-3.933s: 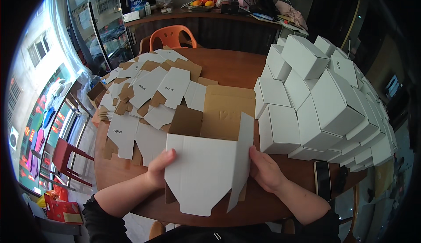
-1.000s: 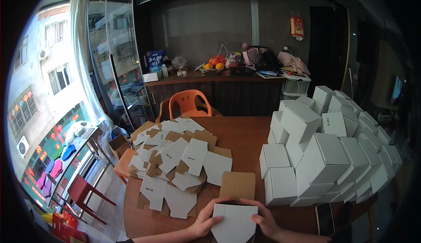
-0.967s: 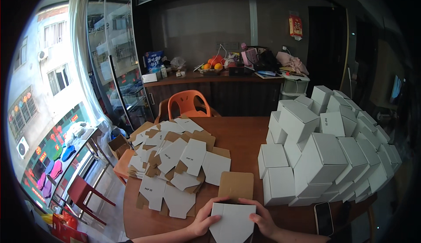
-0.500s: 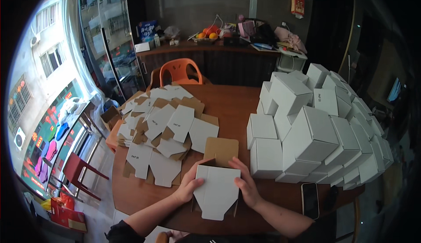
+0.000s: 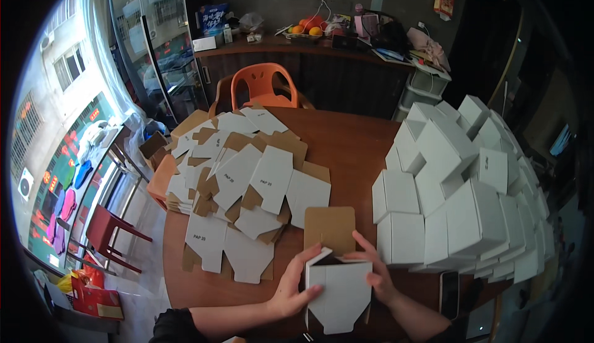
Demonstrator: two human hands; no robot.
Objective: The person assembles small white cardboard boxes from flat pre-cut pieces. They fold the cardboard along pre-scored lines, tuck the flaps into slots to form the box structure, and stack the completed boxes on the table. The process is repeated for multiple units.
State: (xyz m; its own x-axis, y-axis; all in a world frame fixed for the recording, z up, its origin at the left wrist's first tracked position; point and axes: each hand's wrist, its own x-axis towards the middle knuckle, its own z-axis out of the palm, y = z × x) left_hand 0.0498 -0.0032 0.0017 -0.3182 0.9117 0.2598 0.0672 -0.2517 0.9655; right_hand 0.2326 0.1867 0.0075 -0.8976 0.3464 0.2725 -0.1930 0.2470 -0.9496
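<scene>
A heap of flat, unfolded white-and-brown cardboard box blanks (image 5: pixel 241 188) covers the left part of the round brown wooden tabletop (image 5: pixel 352 151). On the right, a tall stack of assembled white cardboard boxes (image 5: pixel 464 188) rises in rows. A dark phone (image 5: pixel 450 293) lies flat near the stack's foot. Behind the tabletop stands an orange plastic chair (image 5: pixel 263 86). Further back, a dark wooden sideboard (image 5: pixel 309 64) carries a bowl of orange fruit (image 5: pixel 306 29) and a blue box (image 5: pixel 213 18). A red stool (image 5: pixel 108 235) stands on the floor at left.
</scene>
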